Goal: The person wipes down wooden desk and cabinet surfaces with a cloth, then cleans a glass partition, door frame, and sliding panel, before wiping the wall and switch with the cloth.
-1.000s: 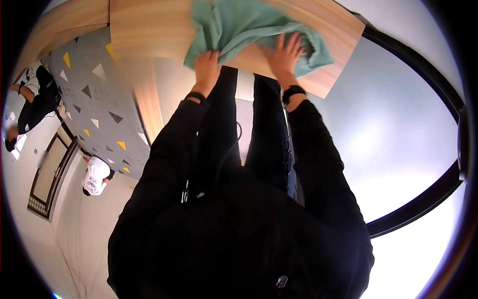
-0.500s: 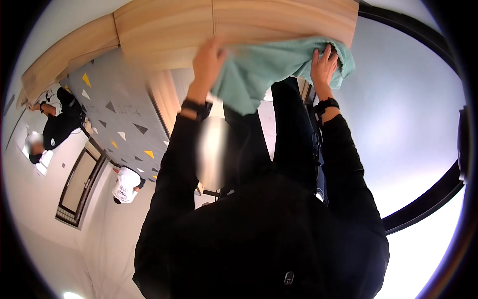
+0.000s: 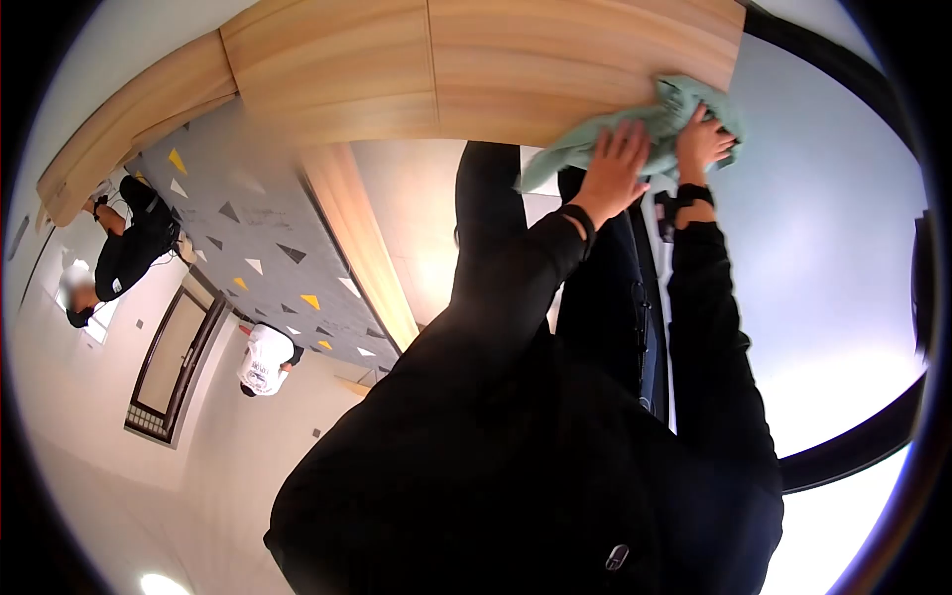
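Note:
A green cloth (image 3: 585, 145) lies bunched along the near edge of the wood-grain tabletop (image 3: 565, 59), with one end hanging over. My left hand (image 3: 615, 171) rests against its middle, fingers stretched and a little spread. On the bunched right end sits my right hand (image 3: 702, 144), its fingers bent over the fabric close to the table's right corner. Dark bands circle both wrists. The fabric under the palms is hidden.
A large pale panel with a black frame (image 3: 833, 248) stands right of the table. To the left runs a grey partition with coloured triangles (image 3: 288, 248). Two people are beyond it, one in black (image 3: 134, 238), one in a white top (image 3: 266, 359). A door (image 3: 171, 352) is farther back.
My left hand has moved right, towards my right hand. The cloth, spread wide before, is now gathered farther right. My right hand has shifted slightly right.

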{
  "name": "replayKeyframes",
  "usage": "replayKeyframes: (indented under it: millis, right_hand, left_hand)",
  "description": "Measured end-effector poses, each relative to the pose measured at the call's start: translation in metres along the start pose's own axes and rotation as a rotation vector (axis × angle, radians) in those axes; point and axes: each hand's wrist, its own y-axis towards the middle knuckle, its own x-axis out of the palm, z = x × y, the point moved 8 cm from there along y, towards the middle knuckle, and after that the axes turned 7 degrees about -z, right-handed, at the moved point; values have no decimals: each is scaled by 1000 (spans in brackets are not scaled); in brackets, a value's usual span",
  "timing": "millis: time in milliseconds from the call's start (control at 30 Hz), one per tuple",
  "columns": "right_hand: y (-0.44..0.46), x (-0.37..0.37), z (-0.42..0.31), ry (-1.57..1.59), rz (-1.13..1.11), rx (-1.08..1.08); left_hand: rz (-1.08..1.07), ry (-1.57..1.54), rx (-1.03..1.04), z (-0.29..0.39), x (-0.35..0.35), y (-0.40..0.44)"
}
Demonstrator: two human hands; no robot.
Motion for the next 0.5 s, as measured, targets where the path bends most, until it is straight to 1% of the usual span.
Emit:
replayKeyframes:
  millis: [33, 100, 133, 167, 200, 233, 267, 300, 333, 367, 400, 433, 467, 500]
  right_hand:
    - [14, -4, -2, -32, 41, -203]
    - [17, -17, -16, -20, -120, -218]
    - [7, -10, -18, -29, -135, -215]
    - [-2, -8, -27, 33, -78, -208]
    - [-10, -6, -37, 98, -10, -198]
    - [-25, 10, -45, -94, 137, -154]
    - [-44, 17, -63, -11, 163, -150]
    - [-65, 32, -90, -88, 39, -163]
    - [-90, 48, -117, -164, -85, -175]
    - [-121, 75, -152, -477, -216, -271]
    - [-158, 88, -197, -459, -227, -524]
    - [-210, 86, -241, -490, -371, -840]
    - [-255, 117, -265, -517, -347, -1062]
    - [-304, 137, -281, -603, -680, -1318]
  left_hand:
    - [-14, 64, 68, 4, 0, 3]
    - [38, 124, 66, -13, -5, 10]
    - [90, 97, -90, -38, -20, 12]
    - [144, 72, -238, -68, -37, 10]
    - [193, 101, -436, -107, -46, 1]
    - [246, 131, -630, -147, -56, -14]
    - [348, 123, -725, -182, -71, -39]
    - [328, 44, -849, -225, -78, -63]
    - [321, 70, -859, -257, -93, -86]
    - [313, 91, -878, -292, -103, -110]
    - [289, 150, -925, -333, -111, -133]
    - [363, 145, -967, -375, -114, -165]
    - [217, 33, -1167, -406, -124, -193]
    - [68, -83, -1363, -421, -128, -219]
